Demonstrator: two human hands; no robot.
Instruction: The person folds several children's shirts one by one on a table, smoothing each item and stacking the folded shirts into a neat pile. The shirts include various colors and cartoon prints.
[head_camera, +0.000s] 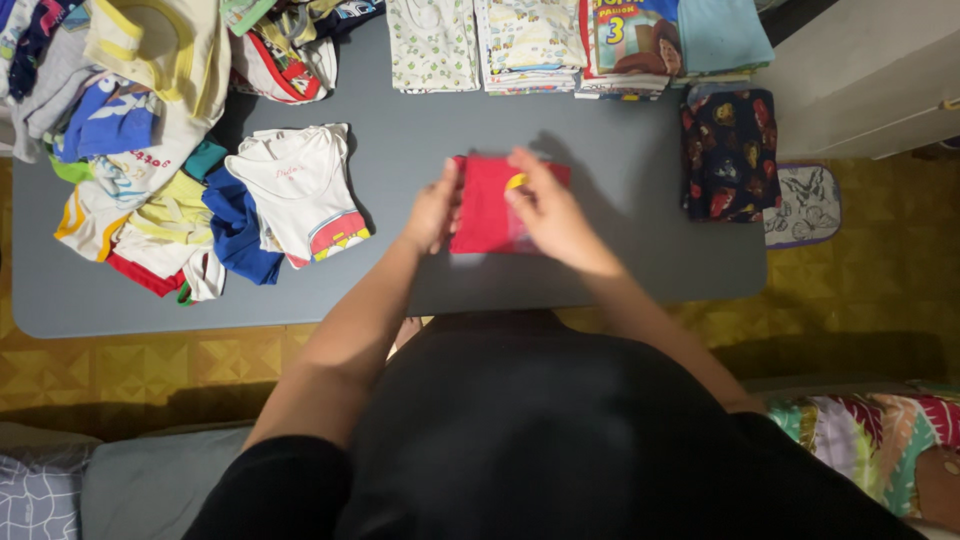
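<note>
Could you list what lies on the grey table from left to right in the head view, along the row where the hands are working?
Heap of unfolded clothes → white shirt lying flat → left hand → red garment → right hand → dark patterned folded garment.

1. We see even, moderately bright indoor light from above on the grey table (420, 150).
2. We note soft shadows beside the hands and a darker band on the yellow floor (130, 370) under the table edge.
3. We find no harsh glare.
4. We see slight softness overall, with the edges mildly stretched.
</note>
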